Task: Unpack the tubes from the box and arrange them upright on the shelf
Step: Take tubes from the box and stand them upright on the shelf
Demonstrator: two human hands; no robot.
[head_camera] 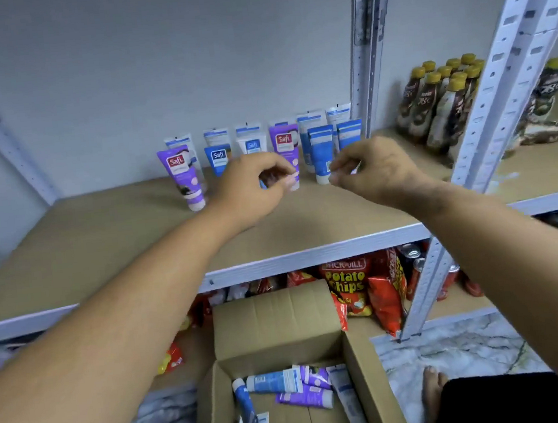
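Fingers (279, 177) of the left hand (251, 186) are pinched together at the base of a purple tube (286, 152) standing cap-down on the shelf (102, 243); whether they actually grip it cannot be told. Fingers of the right hand (375, 170) are likewise curled in and pinched low beside a blue tube (322, 153), with contact unclear.

Both tubes belong to the front row of upright tubes, which also includes a second purple tube (184, 176) at the left end and a blue tube (218, 159) next to it. A back row of white-and-blue tubes (309, 122) stands just behind, near the wall.

Below the shelf edge, the open cardboard box (275, 318) sits on the floor. More tubes (288, 382) lie flat inside it, blue, white and purple, some overlapping.

On the lower shelf behind the box are red potato chip bags (350, 283). Right of the upright post (510, 63), brown bottles (441, 101) with yellow caps stand grouped.
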